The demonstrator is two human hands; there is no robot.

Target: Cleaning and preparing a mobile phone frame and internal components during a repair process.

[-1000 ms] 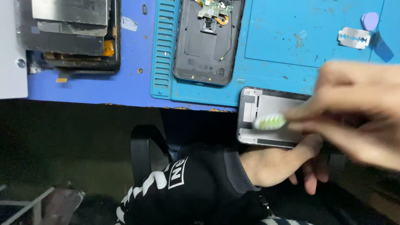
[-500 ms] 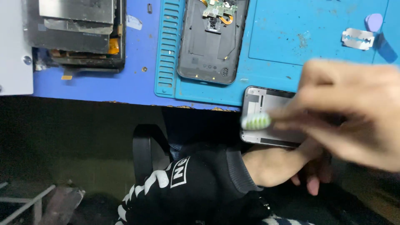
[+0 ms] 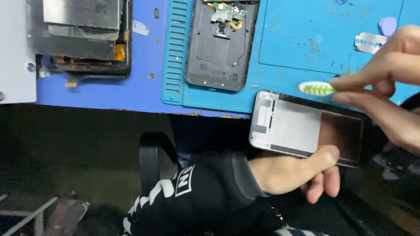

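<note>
phone frame (image 3: 306, 129): silver, flat, held | toothbrush (image 3: 317, 88): white-green, at frame's edge

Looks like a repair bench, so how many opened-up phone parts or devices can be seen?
3: a stack of dismantled devices top left, a black rear housing on the teal mat, and a screen frame gripped by the left hand. Others may be stacked unseen.

Matt grey metal phone frame (image 3: 306, 129), scuffed blue rubbery mat (image 3: 306, 48), shiny steel razor blade (image 3: 370, 42).

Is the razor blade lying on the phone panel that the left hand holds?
No. The razor blade lies on the blue mat, apart from the phone panel held by the left hand.
</note>
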